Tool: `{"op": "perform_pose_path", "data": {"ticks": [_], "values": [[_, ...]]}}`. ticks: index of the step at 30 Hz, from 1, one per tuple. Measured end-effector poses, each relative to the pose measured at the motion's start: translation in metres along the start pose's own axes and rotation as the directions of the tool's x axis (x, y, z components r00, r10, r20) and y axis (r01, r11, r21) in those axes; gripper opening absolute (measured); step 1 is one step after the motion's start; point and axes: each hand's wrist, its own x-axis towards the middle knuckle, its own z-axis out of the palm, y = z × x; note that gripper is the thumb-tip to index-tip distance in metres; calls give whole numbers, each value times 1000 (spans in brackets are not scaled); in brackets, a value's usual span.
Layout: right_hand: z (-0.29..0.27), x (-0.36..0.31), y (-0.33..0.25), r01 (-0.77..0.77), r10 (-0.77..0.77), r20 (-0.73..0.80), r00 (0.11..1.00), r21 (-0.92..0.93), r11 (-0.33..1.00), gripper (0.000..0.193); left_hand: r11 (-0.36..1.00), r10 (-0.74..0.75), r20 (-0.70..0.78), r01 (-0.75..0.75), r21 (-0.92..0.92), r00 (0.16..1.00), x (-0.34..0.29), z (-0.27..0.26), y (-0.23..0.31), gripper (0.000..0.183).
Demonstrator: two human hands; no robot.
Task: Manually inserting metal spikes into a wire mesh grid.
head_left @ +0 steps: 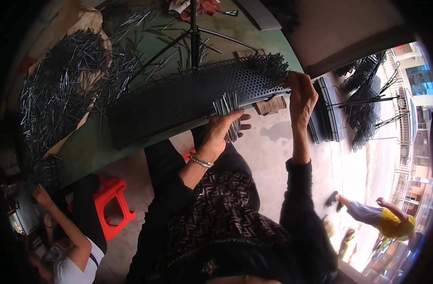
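A long black tray full of round holes (188,90) lies across the front of the green table. Thin dark rods (273,65) stand packed in the holes at its right end. My left hand (221,131) is closed round a bundle of thin metal rods (228,111), held over the tray's near edge. At the tray's right end my right hand (301,92) has its fingertips pinched together beside the standing rods. Whatever lies between those fingertips is too small to make out.
A big heap of loose rods (60,90) lies on brown paper at the left. A black stand (194,47) rises behind the tray. Wooden blocks (271,106) sit under it. Dark racks (327,109) stand at the right. A person (76,251) sits lower left by a red stool (110,201); another (391,220) is outside.
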Motion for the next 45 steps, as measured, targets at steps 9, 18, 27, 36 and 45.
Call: {"op": "perform_pose_path", "data": {"ticks": [9, 18, 27, 36, 45], "values": [[21, 29, 38, 57, -75, -111, 991, -153, 986, 15, 988, -82, 107, 96, -125, 991, 8, -7, -11, 33], [19, 29, 49, 134, -158, -85, 984, -237, 962, 15, 980, -81, 89, 96, -177, 993, 8, -4, -13, 30], [20, 32, 37, -10, 18, 57, 998, -127, 992, 18, 994, -53, 73, 60, -96, 996, 3, 0, -8, 27], [24, 23, 51, 177, -153, 89, 984, -520, 836, 17, 997, -21, 54, 25, -68, 998, -5, 2, -6, 26], [25, 12, 55, 305, -356, 130, 925, -814, 494, 25, 998, -11, 23, 12, -54, 1000, -9, 10, -4, 27]]}}
